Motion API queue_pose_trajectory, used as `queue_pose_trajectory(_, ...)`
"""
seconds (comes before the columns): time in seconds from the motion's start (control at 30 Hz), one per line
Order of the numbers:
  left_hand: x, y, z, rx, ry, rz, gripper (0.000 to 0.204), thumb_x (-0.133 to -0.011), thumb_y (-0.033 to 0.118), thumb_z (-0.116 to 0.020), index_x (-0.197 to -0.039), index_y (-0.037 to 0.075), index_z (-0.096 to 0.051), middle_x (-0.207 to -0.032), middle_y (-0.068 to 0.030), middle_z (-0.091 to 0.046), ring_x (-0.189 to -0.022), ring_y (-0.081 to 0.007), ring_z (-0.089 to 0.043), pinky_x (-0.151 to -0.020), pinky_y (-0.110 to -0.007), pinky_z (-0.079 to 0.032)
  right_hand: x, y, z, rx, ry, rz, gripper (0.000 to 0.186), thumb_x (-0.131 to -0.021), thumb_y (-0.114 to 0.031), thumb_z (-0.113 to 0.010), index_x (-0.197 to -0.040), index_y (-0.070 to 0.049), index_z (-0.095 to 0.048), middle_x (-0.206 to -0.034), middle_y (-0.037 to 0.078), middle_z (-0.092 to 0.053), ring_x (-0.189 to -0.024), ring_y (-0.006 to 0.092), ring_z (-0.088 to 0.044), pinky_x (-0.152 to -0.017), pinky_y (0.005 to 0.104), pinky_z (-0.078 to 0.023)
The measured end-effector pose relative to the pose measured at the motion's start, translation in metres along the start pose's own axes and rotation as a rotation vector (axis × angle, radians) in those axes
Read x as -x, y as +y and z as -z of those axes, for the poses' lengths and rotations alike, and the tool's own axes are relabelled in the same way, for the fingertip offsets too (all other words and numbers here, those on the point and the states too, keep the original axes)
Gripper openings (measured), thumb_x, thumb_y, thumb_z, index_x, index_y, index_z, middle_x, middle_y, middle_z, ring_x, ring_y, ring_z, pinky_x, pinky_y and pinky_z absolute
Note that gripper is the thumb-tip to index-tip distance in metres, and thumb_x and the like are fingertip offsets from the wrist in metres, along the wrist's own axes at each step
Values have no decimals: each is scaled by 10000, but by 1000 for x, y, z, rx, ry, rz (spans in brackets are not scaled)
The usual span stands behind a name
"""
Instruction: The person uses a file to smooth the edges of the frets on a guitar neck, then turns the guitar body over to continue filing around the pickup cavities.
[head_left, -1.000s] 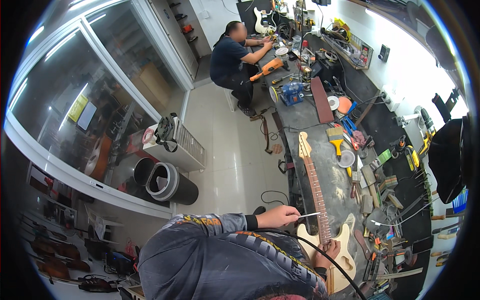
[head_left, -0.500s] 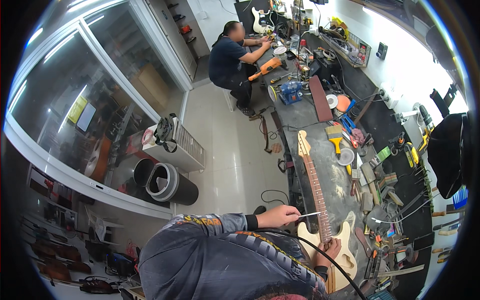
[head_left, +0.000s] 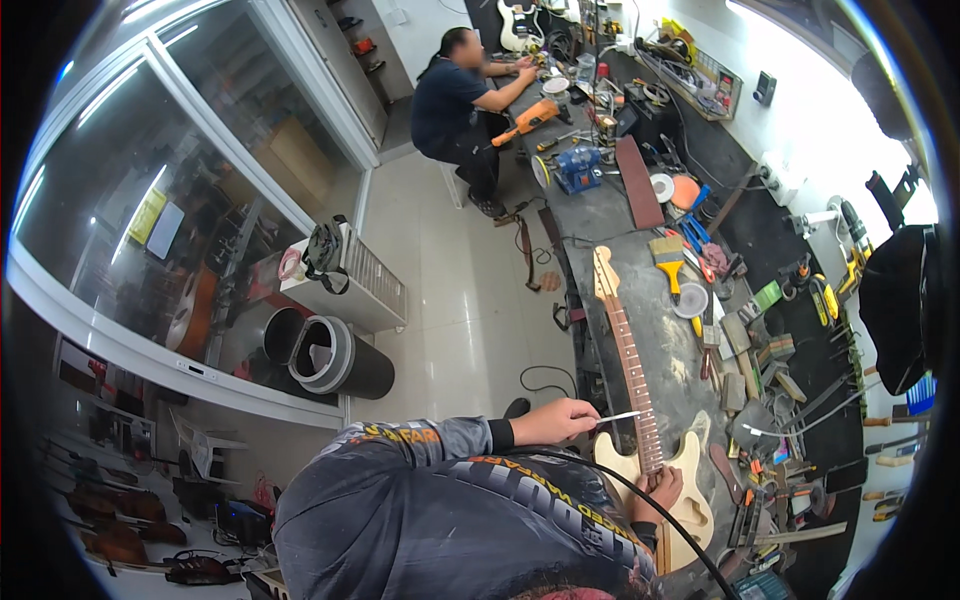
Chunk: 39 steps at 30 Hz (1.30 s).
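Note:
An unfinished electric guitar lies along the bench, with a pale wooden body (head_left: 690,535) and a dark fretboard neck (head_left: 632,365) pointing away from me. In my left hand (head_left: 557,421) is a thin silver tool (head_left: 622,415), pinched in closed fingers. Its narrow end reaches the left side of the fretboard, partway along the frets; whether it touches is too small to tell. My right hand (head_left: 662,490) is closed about the neck where it meets the body, fingers bent. A black cable (head_left: 640,492) crosses in front of the guitar body.
Right of the guitar lie a yellow-handled brush (head_left: 668,262), sanding blocks (head_left: 735,392) and several hand tools. A blue bench grinder (head_left: 577,170) stands further off. Another person (head_left: 455,105) sits working at the bench's far end. Left are a black bin (head_left: 360,368) and glass doors.
The whole view has shifted slightly, carrying the guitar a little upward in the picture. Both hands keep nearly the same places on and beside the neck.

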<state>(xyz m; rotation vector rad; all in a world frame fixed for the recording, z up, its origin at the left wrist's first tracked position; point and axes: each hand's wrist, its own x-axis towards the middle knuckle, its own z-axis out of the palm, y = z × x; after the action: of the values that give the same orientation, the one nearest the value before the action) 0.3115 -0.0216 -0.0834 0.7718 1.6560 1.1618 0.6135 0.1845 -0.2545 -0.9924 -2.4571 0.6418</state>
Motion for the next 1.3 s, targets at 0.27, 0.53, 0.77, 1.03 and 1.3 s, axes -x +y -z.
queue_pose_trajectory(0.27, -2, 1, 10, 59, 110, 43, 273, -1064, 239, -652, -1213, 23, -731, -822, 23, -647, -716, -65, -578, -647, -254, -480, -26, -25, 4, -46, 36, 2, 439, -835, -141, -760, -1253, -32, -679, -1304, 221, -603, -1297, 439, -537, -1134, 537, -419)
queue_pose_trajectory(0.53, -17, 26, 25, 58, 117, 77, 227, -1098, 265, -616, -1130, 48, -674, -742, 30, -586, -639, -56, -532, -570, -231, -427, -14, -29, 19, -9, -35, -36, 536, -853, -120, -755, -1378, -71, -655, -1341, 179, -576, -1345, 414, -509, -1173, 543, -387)
queue_pose_trajectory(0.77, -19, 42, 56, 372, 217, -63, 214, -1166, 292, -469, -1250, 104, -524, -892, -50, -616, -733, -125, -581, -685, -266, -494, -26, -32, 1, 43, 64, -12, 382, -899, -125, -728, -1273, -53, -694, -1285, 148, -629, -1346, 383, -543, -1208, 592, -351)
queue_pose_trajectory(1.03, -3, 43, 81, 360, 367, -129, 183, -1172, 250, -444, -1244, 88, -491, -918, -26, -577, -780, -123, -563, -731, -276, -480, -130, -49, -42, -145, -351, -130, 479, -1024, -443, -678, -1172, 13, -690, -1020, 160, -767, -909, 388, -741, -818, 447, -580)
queue_pose_trajectory(1.3, 2, 8, 142, 169, 511, -23, 251, -1096, 290, -632, -949, 107, -544, -731, 55, -479, -638, -56, -452, -592, -239, -367, -187, -59, -51, -680, -981, -724, 666, -940, -659, -743, -1002, 3, -714, -770, 133, -729, -624, 238, -735, -575, 374, -591)
